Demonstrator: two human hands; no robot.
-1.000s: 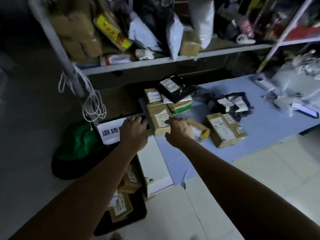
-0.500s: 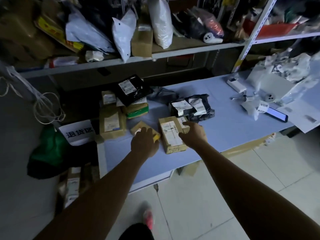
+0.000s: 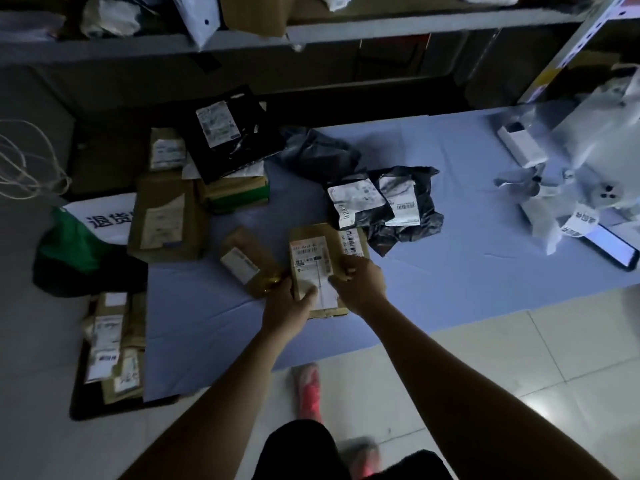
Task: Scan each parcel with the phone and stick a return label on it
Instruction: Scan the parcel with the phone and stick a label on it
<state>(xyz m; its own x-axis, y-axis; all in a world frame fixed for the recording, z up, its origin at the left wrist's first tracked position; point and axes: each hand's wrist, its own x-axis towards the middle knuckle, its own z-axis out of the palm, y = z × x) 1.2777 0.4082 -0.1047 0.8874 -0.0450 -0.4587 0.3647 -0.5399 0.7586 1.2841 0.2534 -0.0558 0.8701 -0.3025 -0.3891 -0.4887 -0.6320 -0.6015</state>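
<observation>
A brown cardboard parcel (image 3: 313, 251) with a white shipping label lies near the front of the blue table (image 3: 450, 265). My left hand (image 3: 289, 306) grips its near left edge, thumb on the label. My right hand (image 3: 360, 282) grips its right side, fingers curled onto the top. A smaller brown parcel (image 3: 247, 261) lies just left of it. Two black plastic-bag parcels (image 3: 384, 202) with white labels sit behind to the right. The phone (image 3: 613, 251) lies lit at the table's right edge, beside a strip of return labels (image 3: 581, 221).
More brown boxes (image 3: 166, 220) and a black bag parcel (image 3: 228, 133) are piled at the table's left rear. A crate of parcels (image 3: 110, 344) stands on the floor to the left, by a white sign (image 3: 104, 220). Shelving (image 3: 311, 32) runs along the back. White wrapping clutter (image 3: 588, 150) fills the right corner.
The view has swung right and come closer. Both hands moved from the left boxes to the labelled brown parcel and now hold it by its two sides.
</observation>
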